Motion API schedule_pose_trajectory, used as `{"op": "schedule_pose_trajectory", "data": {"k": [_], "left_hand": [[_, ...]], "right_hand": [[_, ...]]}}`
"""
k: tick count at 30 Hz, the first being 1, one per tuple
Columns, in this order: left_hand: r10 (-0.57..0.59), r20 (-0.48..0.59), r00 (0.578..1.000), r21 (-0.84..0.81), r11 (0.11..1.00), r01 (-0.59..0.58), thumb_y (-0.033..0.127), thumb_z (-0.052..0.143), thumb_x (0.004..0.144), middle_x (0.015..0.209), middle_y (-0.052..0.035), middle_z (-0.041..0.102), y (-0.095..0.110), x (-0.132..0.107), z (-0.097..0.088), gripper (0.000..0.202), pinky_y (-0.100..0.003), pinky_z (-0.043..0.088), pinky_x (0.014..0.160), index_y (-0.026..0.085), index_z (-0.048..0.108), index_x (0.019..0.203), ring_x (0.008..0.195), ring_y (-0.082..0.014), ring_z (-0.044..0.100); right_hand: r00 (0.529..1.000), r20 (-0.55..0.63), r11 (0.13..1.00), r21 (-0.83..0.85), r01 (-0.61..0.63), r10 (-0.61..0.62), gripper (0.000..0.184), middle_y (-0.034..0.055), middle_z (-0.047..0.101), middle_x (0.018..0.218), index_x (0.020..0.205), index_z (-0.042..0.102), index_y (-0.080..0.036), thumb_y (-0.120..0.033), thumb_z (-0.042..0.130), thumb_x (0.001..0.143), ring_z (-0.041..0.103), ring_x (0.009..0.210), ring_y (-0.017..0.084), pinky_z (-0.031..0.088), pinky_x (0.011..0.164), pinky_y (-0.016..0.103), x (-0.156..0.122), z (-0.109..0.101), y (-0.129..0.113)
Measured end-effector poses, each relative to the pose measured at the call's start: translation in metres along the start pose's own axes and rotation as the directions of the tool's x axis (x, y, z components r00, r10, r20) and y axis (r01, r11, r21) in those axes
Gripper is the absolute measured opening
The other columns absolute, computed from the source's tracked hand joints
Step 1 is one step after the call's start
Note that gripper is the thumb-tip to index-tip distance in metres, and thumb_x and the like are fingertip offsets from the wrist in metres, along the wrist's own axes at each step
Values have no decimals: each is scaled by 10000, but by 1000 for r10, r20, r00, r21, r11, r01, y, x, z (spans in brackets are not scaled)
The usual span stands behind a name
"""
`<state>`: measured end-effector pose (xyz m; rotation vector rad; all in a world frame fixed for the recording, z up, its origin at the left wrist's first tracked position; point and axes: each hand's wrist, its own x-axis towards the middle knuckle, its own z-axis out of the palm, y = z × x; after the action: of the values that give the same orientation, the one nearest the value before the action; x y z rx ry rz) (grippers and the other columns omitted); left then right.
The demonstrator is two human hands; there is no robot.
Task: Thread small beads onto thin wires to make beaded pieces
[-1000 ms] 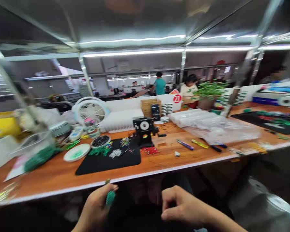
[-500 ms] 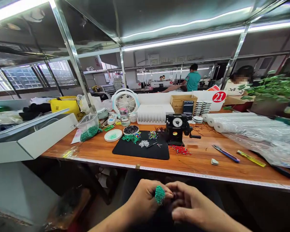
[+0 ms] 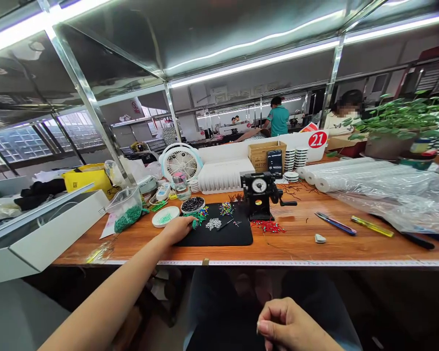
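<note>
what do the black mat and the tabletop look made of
The black work mat looks like matte rubber or felt: its dull surface shows no glare, though the look leaves it open. The tabletop looks like varnished wood or wood laminate: orange-brown with a soft sheen under the lights.

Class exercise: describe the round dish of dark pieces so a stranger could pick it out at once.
Find the black mat on the wooden bench. At its far left corner, just past the left hand, sits a round dish heaped with dark pieces; the flat white dish beside it holds a little green.
</note>
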<state>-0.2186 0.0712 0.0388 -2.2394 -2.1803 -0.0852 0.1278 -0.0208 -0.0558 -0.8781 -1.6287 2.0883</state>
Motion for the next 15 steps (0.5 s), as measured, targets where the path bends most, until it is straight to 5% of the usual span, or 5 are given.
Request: {"op": "schedule_pose_trajectory", "data": {"k": [9,15], "left_hand": [[49,108,993,135,989,-64,198,421,855,888,-64,665,3,8,-8,293,-331,431,736,227,569,1106,821,-212,614],[42,132,990,130,990,-60,317,453,884,825,-42,619,8,11,-10,249,-373,441,765,153,570,1029,777,-183,585]], "right_hand": [[1000,19,994,-107,-9,11,247,0,548,551,671,531,-134,-363,606,721,349,387,45,225,402,195,-2,-6,3],[995,56,976,-194,98,-88,436,5,498,587,665,567,-107,-539,629,684,383,532,74,263,499,205,3,-14,9]]}}
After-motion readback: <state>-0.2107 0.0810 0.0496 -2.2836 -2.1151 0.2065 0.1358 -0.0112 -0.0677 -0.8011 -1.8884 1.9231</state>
